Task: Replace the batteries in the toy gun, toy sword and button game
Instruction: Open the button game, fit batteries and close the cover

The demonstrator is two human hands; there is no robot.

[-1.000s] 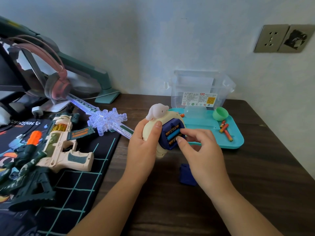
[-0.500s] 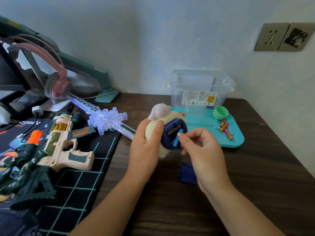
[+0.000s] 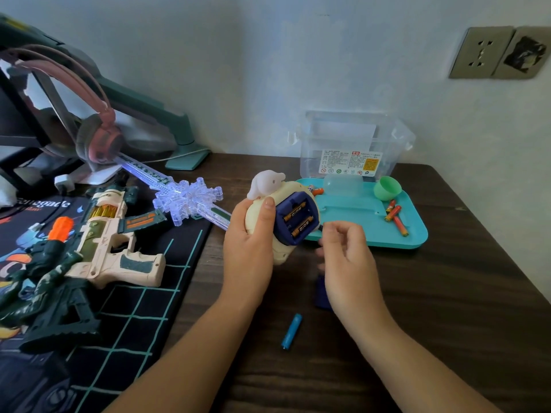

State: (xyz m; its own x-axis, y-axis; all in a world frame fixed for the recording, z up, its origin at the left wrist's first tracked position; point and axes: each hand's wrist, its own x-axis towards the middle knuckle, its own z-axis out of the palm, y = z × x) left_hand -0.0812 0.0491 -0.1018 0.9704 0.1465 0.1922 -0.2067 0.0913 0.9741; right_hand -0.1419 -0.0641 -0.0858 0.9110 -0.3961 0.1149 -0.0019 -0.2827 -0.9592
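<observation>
Blue battery (image 3: 291, 330) had dropped onto the dark wooden worktop (image 3: 447, 293); left hand (image 3: 249, 248) gripped the cream button game (image 3: 283, 216), right hand (image 3: 346, 257) loosely curled, empty — next pry each remaining gold cell from its spring end.

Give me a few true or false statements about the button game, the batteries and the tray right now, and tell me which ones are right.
1. The left hand holds the button game. True.
2. The game's battery compartment is closed. False: it is open, showing two black-and-gold batteries.
3. A blue battery lies on the desk. True.
4. The teal tray holds no batteries. False: orange batteries lie in it.
5. The toy gun is in the right hand. False: it lies on the mat.
</observation>
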